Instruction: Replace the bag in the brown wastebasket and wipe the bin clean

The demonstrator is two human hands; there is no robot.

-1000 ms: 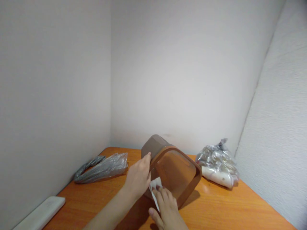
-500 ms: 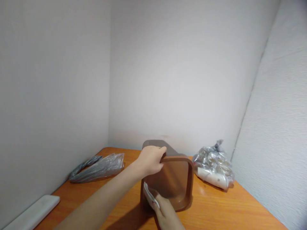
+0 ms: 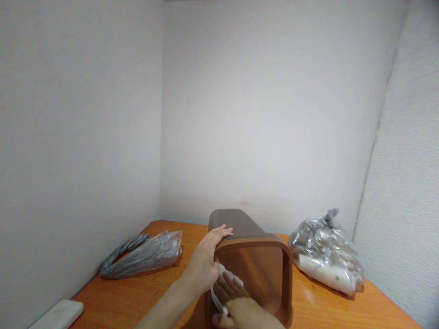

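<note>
A brown plastic waste bin [image 3: 236, 220] lies on its side on the table, its open mouth facing me. At the upper left corner of the mouth, my left hand [image 3: 205, 262] grips the rim, fingers over the outside and thumb at the edge. My right hand [image 3: 235, 294] reaches inside the bin. It presses a folded white cloth [image 3: 236, 278] against the inner left wall, with the thumb nearer the rim. Part of the cloth is hidden under the fingers.
Left of the bin, a crumpled grey plastic bag [image 3: 147, 258] lies on the orange wooden table [image 3: 144, 299]. A tied clear bag [image 3: 325, 251] with a white roll and other items stands at right. A white flat object [image 3: 63, 313] lies front left. Walls enclose the table.
My left hand has slid from the top of the rim to its left corner. The right hand has gone further into the bin with the cloth. The view has shifted slightly.
</note>
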